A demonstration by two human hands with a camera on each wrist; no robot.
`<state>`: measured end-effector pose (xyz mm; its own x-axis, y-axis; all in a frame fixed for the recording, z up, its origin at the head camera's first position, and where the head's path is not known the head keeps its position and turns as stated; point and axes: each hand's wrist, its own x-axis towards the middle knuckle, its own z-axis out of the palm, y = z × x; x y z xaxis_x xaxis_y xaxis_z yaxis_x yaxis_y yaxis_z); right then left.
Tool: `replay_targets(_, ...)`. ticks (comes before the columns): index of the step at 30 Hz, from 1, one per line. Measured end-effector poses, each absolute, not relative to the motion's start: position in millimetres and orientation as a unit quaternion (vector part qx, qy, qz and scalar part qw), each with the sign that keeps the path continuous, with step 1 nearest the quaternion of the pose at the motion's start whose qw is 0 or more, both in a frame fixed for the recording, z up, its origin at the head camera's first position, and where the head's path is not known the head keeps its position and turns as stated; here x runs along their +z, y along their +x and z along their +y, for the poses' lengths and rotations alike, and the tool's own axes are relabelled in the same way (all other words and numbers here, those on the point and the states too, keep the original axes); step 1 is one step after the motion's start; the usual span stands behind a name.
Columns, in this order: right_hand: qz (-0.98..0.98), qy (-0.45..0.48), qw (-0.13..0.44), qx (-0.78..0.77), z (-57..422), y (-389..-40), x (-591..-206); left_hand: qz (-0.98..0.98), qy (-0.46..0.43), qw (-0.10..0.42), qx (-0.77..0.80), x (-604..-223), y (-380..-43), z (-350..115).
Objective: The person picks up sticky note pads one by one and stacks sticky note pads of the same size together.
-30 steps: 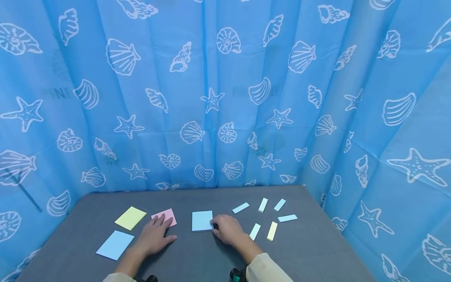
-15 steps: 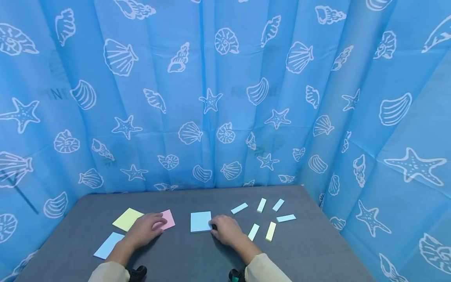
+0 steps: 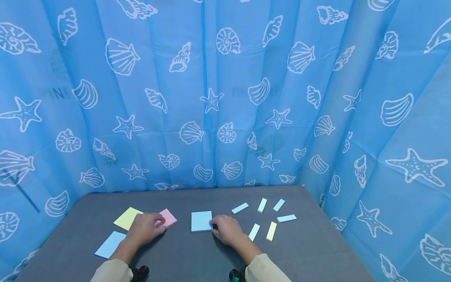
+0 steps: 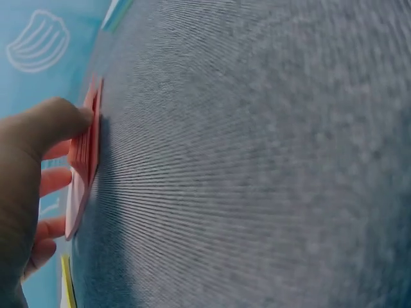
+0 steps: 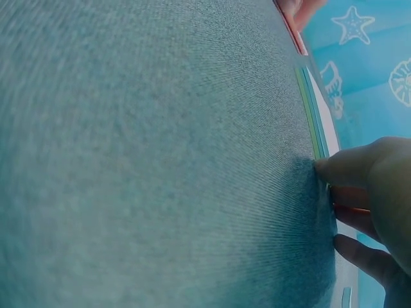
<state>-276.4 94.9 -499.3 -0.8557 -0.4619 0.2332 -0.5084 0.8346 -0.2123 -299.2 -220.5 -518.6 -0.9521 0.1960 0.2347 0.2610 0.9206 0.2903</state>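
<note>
My left hand [image 3: 145, 229] pinches a pink sticky note pad [image 3: 168, 216] at its near left side. In the left wrist view the thumb lies on the near edge of the pink pad [image 4: 83, 151], fingers behind it, and some of its sheets stand slightly apart. My right hand [image 3: 227, 230] holds the right edge of a square light blue sticky note pad [image 3: 201, 221] that lies in the middle of the table. From the right wrist, the thumb is at the near corner of this stack [image 5: 313, 115], which shows a green layer beneath the blue.
Left of the left hand lie a yellow sticky note pad [image 3: 127, 218] and a blue one [image 3: 110, 244]. Several narrow pads, such as a yellow strip [image 3: 271, 231], are spread right of the right hand. A blue shell-print curtain [image 3: 225, 98] hangs behind the grey table [image 3: 197, 258].
The left hand has gone from lying spread over the pink pad to pinching its near left side, and the pad has turned slightly. The right hand stays at the light blue pad.
</note>
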Motion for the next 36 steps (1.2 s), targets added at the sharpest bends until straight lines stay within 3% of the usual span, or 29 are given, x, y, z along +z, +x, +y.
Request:
replay_targets(7, -0.955, 0.250, 0.089, 0.131, 94, -275, -499, -0.964, -0.064, 0.096, -0.239, -514, -293, -225)
replay_targets(16, -0.956, 0.244, 0.087, 0.138, 94, -276, -499, -0.954, -0.072, 0.119, -0.264, -517, -290, -228)
replay_targets(27, -0.957, 0.244, 0.076, 0.133, 94, -277, -501, -0.962, -0.086, 0.130, -0.225, -528, -289, -228)
replay_targets(36, -0.959, 0.240, 0.070, 0.132, 93, -279, -500, -0.980, -0.033, 0.111, -0.161, -523, -289, -235)
